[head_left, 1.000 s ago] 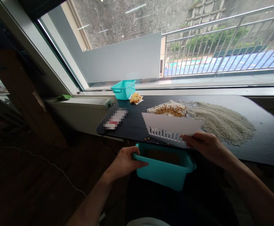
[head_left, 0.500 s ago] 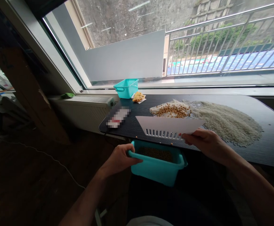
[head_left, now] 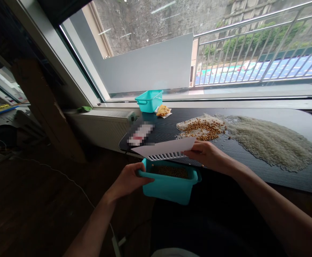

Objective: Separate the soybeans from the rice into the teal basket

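My left hand (head_left: 129,178) grips the left rim of a teal plastic tub (head_left: 169,187) held just below the front edge of the black table (head_left: 292,178). Brown beans lie in the tub. My right hand (head_left: 206,155) holds a white slotted scoop (head_left: 165,150) at its right end, tilted over the tub at the table edge. Behind the scoop lies a pile of yellow beans mixed with rice (head_left: 202,127), and to its right a wide spread of white rice (head_left: 268,141).
A second teal tub (head_left: 149,100) stands at the table's far left corner beside a yellow wrapper (head_left: 163,110). A blurred flat packet (head_left: 141,132) lies at the left. A radiator (head_left: 102,125) runs under the window. A cable crosses the dark floor.
The scoop has swept left along the table edge and now tips over the tub. The loose beans at the edge are gone. The tub has shifted slightly left.
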Demonstrator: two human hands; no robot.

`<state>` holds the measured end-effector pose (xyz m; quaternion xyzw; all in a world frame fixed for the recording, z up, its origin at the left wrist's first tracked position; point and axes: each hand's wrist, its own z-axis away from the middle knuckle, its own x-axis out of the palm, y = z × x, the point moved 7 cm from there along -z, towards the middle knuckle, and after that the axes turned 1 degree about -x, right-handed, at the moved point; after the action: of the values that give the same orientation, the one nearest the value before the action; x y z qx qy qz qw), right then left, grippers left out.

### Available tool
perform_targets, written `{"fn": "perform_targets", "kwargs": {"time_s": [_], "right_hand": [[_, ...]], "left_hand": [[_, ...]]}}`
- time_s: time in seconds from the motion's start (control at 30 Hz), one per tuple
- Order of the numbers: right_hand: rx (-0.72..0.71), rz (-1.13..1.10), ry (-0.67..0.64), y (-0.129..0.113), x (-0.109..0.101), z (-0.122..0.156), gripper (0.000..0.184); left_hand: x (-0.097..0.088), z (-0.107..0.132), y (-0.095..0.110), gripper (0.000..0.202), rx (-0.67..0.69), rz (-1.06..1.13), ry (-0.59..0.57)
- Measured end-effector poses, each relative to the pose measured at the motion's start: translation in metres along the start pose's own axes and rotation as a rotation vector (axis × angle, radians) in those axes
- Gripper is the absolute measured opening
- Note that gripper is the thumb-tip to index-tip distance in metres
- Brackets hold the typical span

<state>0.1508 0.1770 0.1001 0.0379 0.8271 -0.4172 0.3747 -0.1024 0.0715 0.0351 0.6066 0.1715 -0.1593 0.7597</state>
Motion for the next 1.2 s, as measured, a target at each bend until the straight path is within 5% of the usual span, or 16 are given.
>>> {"fn": "perform_targets", "kwargs": {"time_s": [0.1, 0.27, 0.4, 0.87, 1.2], "right_hand": [[0.072, 0.000, 0.068, 0.003, -0.035, 0.039, 0.059], [0.444, 0.123, 0.363, 0.045, -0.098, 0.137, 0.058], [0.531, 0.099, 0.434, 0.057, -0.101, 0.178, 0.054], [0.450, -0.167, 0.328, 0.008, -0.042, 0.129, 0.065], [0.571, 0.028, 0.574, 0.056, -0.080, 0.177, 0.040]], "left_hand": [[0.016, 0.002, 0.006, 0.041, 0.003, -0.014, -0.061], [0.060, -0.005, 0.025, 0.044, 0.040, -0.036, -0.136], [0.083, -0.008, 0.033, 0.045, 0.028, -0.011, -0.152], [0.087, -0.006, 0.028, 0.044, 0.026, -0.007, -0.151], [0.089, -0.006, 0.036, 0.039, 0.066, -0.026, -0.156]]}}
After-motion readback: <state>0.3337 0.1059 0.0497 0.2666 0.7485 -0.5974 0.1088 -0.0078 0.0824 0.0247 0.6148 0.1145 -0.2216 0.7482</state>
